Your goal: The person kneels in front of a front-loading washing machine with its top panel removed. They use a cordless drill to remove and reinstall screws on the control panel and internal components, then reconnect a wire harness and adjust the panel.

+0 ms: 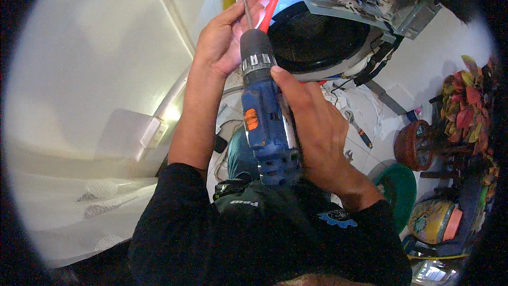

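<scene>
My right hand is wrapped round a blue cordless drill with a black chuck and an orange switch. A long thin driver bit points away from me out of the chuck. Beside that bit, my left hand is open, its fingers stretched out and its palm lit pink; whether it touches the bit I cannot tell. A red corrugated sleeve with wires coming out of it runs just right of the left fingertips. Beyond the hands is an opened appliance with a large round black part.
A metal panel with dark fluff juts out at the upper right. An adjustable wrench lies on the tiled floor. Potted plants, a green round object and a painted pot line the right. A pale wall fills the left.
</scene>
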`<action>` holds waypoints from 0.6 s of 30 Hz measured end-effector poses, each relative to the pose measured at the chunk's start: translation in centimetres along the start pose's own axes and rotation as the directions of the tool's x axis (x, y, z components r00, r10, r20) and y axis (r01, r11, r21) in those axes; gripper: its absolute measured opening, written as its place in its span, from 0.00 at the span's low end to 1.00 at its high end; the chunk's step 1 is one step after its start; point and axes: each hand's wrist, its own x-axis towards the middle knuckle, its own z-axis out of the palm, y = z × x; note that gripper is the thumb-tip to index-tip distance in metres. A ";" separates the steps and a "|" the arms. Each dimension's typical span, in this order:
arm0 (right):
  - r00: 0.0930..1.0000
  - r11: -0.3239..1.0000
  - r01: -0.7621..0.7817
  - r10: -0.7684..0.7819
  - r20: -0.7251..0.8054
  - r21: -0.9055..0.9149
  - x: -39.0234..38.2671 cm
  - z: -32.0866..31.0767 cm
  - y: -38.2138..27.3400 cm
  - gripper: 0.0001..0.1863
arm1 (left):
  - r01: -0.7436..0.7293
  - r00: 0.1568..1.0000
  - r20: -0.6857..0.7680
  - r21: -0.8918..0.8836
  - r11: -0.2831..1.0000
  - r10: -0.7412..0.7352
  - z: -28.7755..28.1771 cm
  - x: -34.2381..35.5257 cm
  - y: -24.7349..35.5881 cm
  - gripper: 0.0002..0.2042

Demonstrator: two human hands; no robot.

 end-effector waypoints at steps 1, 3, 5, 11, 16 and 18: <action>1.000 1.000 -0.011 0.011 0.002 0.014 0.0 -0.1 -0.2 0.34 | 0.010 1.000 0.013 -0.010 1.000 -0.009 0.0 0.0 0.1 0.18; 0.999 1.000 -0.025 0.025 0.026 0.001 0.1 -0.3 -0.4 0.36 | 0.003 1.000 0.003 -0.008 1.000 -0.003 0.1 0.1 0.3 0.17; 0.996 0.998 -0.042 0.045 0.071 -0.047 0.2 -0.6 -0.4 0.41 | 0.032 0.999 0.019 -0.060 0.998 -0.031 0.1 0.2 0.3 0.17; 0.999 0.996 0.035 -0.033 0.035 -0.084 0.0 -0.9 0.1 0.42 | 0.011 0.997 -0.069 -0.134 0.991 -0.021 0.4 0.5 0.2 0.17; 1.000 0.993 0.016 -0.015 -0.007 0.114 -2.8 -1.7 3.4 0.38 | 0.036 0.999 -0.019 -0.157 0.987 -0.040 0.0 -0.1 -0.9 0.19; 0.992 0.960 -0.088 0.109 -0.065 0.267 -4.9 -1.0 4.4 0.37 | 0.012 0.997 -0.071 -0.211 0.977 -0.028 -0.1 -0.4 -1.9 0.21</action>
